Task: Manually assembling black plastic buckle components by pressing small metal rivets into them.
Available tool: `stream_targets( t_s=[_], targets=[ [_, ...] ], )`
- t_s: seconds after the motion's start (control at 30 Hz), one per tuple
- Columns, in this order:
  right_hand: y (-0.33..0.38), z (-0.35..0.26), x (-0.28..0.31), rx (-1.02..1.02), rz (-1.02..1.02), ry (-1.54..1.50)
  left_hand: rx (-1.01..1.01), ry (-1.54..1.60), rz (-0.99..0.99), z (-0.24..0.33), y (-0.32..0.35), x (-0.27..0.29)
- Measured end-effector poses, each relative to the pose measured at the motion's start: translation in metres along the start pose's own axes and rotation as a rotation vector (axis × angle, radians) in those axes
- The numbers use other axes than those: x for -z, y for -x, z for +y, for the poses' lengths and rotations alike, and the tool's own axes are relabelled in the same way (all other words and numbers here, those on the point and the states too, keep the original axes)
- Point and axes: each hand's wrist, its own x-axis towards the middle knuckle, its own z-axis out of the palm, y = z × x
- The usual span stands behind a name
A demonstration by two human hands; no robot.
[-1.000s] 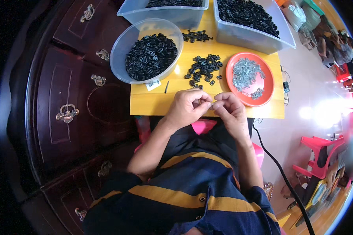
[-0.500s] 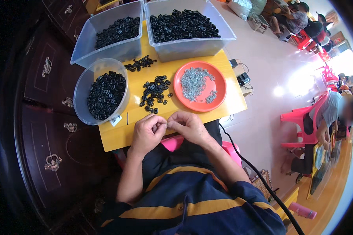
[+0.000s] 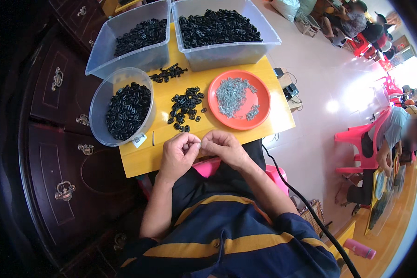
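Observation:
At the near edge of the yellow table [image 3: 143, 162], my left hand [image 3: 178, 153] and my right hand [image 3: 224, 147] meet with pinched fingertips. Whatever sits between them is too small and too covered to make out. Just beyond my fingers lies a loose pile of small black oval plastic parts with holes [image 3: 186, 104]. To its right stands a red-orange plate [image 3: 260, 114] holding many small silvery metal pins [image 3: 230, 95]. A thin dark stick [image 3: 153, 138] lies left of my left hand.
A round clear tub [image 3: 97, 121] of black parts stands at the left. Two large clear bins [image 3: 227, 56] [image 3: 129, 66] full of black parts fill the far side. Longer black pieces [image 3: 168, 73] lie before them. A black cable [image 3: 306, 204] runs at my right; another person [image 3: 389, 134] sits farther right.
The whole view has shifted slightly, so the table and bins appear a little right and up. My hands stay pinched together, with only slight finger movement.

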Motion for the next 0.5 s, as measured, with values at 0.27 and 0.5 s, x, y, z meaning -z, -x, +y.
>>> stream_targets(
  t_s=[0.27,0.5],
  targets=[
    [0.004,-0.011,-0.001,-0.154,-0.051,-0.151,-0.004,0.007,-0.019,0.0,0.001,0.002],
    [0.004,-0.01,-0.001,-0.172,-0.091,-0.145,0.046,0.05,-0.063,0.0,0.003,0.002]
  ],
)
